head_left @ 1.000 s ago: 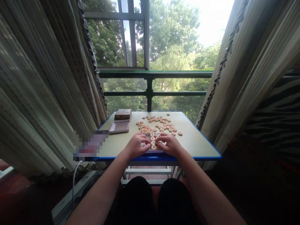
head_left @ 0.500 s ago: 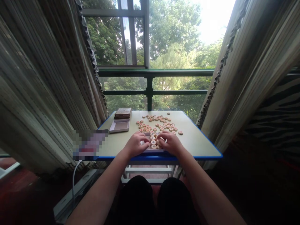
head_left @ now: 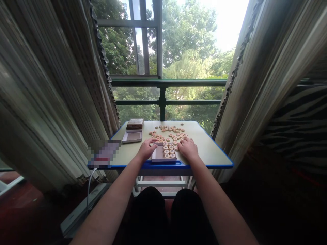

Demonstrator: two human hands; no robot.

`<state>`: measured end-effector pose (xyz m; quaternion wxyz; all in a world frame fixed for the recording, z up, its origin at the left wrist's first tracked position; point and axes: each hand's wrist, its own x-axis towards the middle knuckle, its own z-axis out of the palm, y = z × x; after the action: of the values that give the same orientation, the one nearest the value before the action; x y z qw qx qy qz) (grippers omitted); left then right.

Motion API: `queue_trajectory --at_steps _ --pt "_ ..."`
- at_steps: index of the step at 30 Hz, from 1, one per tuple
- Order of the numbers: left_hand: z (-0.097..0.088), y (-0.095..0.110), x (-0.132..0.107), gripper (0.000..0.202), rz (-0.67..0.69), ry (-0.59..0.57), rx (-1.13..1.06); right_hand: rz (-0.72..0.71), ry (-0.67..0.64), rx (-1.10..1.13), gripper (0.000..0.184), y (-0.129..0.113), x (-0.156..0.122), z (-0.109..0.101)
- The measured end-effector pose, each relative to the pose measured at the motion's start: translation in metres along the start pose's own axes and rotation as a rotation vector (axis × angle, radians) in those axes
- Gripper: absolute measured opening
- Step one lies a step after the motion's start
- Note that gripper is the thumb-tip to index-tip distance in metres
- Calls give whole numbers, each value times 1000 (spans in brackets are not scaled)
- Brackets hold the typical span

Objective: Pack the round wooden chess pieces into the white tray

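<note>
My left hand (head_left: 147,149) is at the far left corner of a shallow open box (head_left: 157,157), thumb and fingers apart; whether it touches the wall is unclear. Two columns of round wooden Chinese chess pieces (head_left: 167,151) stand in the box's right part, dark characters up. Just right of the box, my right hand (head_left: 188,148) is palm down with its fingers spread over loose pieces on the table. Beside its thumb lies one chess piece (head_left: 176,148); what is under the fingertips is hidden. More loose pieces (head_left: 166,129), many with red characters, lie scattered beyond the hands.
An open box lid or tray (head_left: 132,136) and a stacked closed box (head_left: 135,123) are at the table's back left. A blurred-out device (head_left: 104,154) with a white cable (head_left: 89,190) sits at the left edge. The table (head_left: 212,154) has a blue rim; curtains flank it.
My right hand has moved out of the box to the loose pieces on its right. My left hand has drawn back left, uncovering the box and its pieces. The view has shifted slightly.
</note>
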<state>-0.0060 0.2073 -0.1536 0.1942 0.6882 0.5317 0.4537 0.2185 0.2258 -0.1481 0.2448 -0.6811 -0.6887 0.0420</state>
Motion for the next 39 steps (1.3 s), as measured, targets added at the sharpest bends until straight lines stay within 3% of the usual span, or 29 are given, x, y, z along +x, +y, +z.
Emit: queue_trajectory --at_steps 4,12,14,17,20,26,33,39 --pt "1 -4 1 30 -101 -7 -44 -29 17 -6 32 3 0 2" --pt "5 -17 5 28 -114 3 -35 -27 198 125 26 4 -1 -3" --pt "6 -18 5 28 -120 -3 -37 58 251 134 28 3 -1 -5" --pt "7 -19 5 26 -118 -21 -41 199 144 57 37 3 -1 -7" --pt "6 -19 4 24 -93 -10 -32 125 18 -27 37 3 0 -5" --pt "6 -16 3 22 -101 -1 -32 12 89 70 34 9 4 3" --pt "7 -21 4 21 -85 10 -38 33 127 167 42 16 10 5" --pt "7 -25 7 21 -102 36 -42 54 118 221 38 20 11 7"
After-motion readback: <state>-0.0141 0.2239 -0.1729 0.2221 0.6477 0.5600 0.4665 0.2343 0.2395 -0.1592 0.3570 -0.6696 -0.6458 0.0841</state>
